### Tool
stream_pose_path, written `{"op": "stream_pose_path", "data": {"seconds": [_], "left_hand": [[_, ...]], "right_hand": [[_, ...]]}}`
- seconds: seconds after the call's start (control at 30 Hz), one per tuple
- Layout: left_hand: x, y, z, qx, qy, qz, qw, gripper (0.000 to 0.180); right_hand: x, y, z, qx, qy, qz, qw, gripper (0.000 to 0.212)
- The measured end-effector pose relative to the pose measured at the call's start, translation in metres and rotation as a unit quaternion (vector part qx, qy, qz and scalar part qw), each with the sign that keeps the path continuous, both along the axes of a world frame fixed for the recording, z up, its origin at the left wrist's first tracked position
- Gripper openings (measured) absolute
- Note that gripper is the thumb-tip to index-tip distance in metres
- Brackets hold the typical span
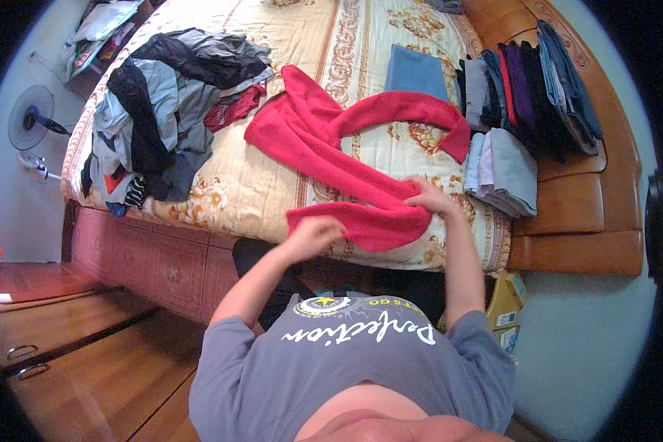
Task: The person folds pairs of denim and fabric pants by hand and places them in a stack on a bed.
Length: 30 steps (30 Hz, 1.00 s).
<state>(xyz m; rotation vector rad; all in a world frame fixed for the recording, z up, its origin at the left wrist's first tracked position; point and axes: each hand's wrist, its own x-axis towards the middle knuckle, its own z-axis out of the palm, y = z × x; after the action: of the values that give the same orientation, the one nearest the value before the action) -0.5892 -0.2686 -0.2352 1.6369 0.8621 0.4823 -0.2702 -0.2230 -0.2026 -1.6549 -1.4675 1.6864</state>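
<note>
A red long-sleeved top (361,177) of soft, fleecy cloth lies across the bed in front of me, its body gathered into a narrow strip. One sleeve arches away to the right over the bedspread; the other part bends back along the bed's near edge. My right hand (429,199) is closed on the cloth at that bend. Over the end of the near part, my left hand (318,236) has its fingers curled together against the red edge. Its fingertips are partly hidden.
A loose heap of dark and grey clothes (162,110) covers the bed's left side. A folded blue cloth (416,71), a row of folded clothes (530,88) and a pale folded stack (501,169) lie along the wooden headboard (582,228). A fan (40,118) stands left.
</note>
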Motion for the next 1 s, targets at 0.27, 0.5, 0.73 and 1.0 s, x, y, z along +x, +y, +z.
{"op": "stream_pose_path", "data": {"seconds": [0.27, 0.5, 0.73, 1.0], "left_hand": [[0.01, 0.161, -0.072, 0.425, 0.417, -0.003, 0.803, 0.058], [-0.062, 0.101, -0.059, 0.48, 0.329, -0.015, 0.813, 0.031], [-0.095, 0.081, -0.065, 0.469, 0.199, 0.233, 0.828, 0.05], [-0.156, 0.182, -0.101, -0.02, 0.095, 0.285, 0.954, 0.043]], "right_hand": [[0.023, -0.004, -0.052, 0.101, -0.144, 0.147, 0.973, 0.05], [-0.013, -0.072, -0.09, 0.086, -0.032, -0.099, 0.991, 0.052], [-0.03, -0.11, -0.101, 0.21, -0.3, -0.099, 0.925, 0.044], [-0.057, -0.14, -0.117, 0.33, -0.448, -0.256, 0.791, 0.077]]}}
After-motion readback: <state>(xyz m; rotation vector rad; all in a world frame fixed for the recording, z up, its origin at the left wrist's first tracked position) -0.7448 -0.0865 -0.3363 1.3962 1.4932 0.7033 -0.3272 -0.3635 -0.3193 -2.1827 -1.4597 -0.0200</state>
